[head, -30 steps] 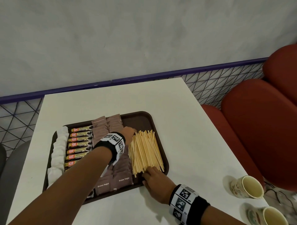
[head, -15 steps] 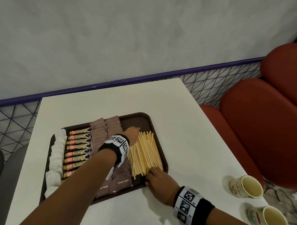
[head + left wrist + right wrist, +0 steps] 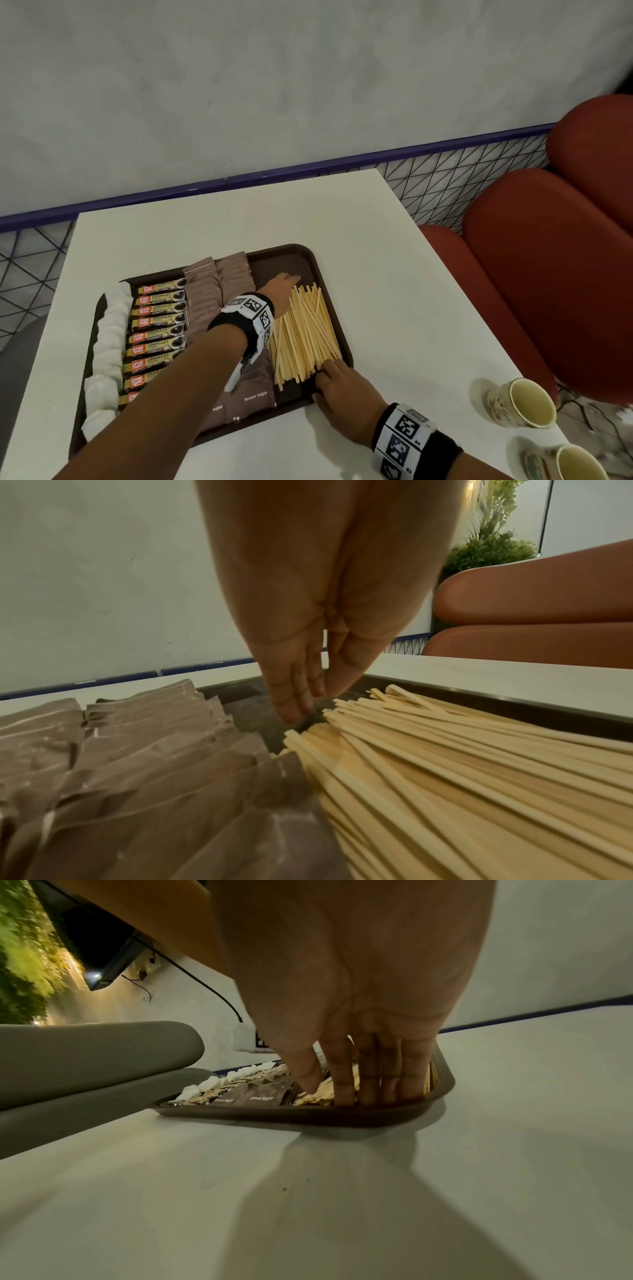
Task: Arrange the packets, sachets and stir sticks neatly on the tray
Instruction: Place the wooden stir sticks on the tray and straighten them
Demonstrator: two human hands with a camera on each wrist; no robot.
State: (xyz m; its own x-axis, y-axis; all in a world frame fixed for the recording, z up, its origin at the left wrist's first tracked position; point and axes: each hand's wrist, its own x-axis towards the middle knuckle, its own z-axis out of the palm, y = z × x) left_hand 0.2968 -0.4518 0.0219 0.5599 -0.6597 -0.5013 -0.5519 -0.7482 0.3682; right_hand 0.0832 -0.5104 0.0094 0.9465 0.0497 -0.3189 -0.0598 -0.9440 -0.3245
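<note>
White sachets (image 3: 108,346), coffee granule packets (image 3: 157,329) and brown sugar sachets (image 3: 219,284) fill the left of the brown tray (image 3: 318,270). Reaching across them, the left hand (image 3: 281,286) sets straight, closed fingers (image 3: 291,696) at the far ends of the wooden stir sticks (image 3: 305,332). From the near edge, the right hand (image 3: 346,394) presses straight fingers (image 3: 344,1085) against their near ends, gripping nothing.

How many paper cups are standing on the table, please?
2. One paper cup stands near the table's right front corner; the second paper cup, nearer the person, is cut off by the frame. Others may be out of view.
</note>
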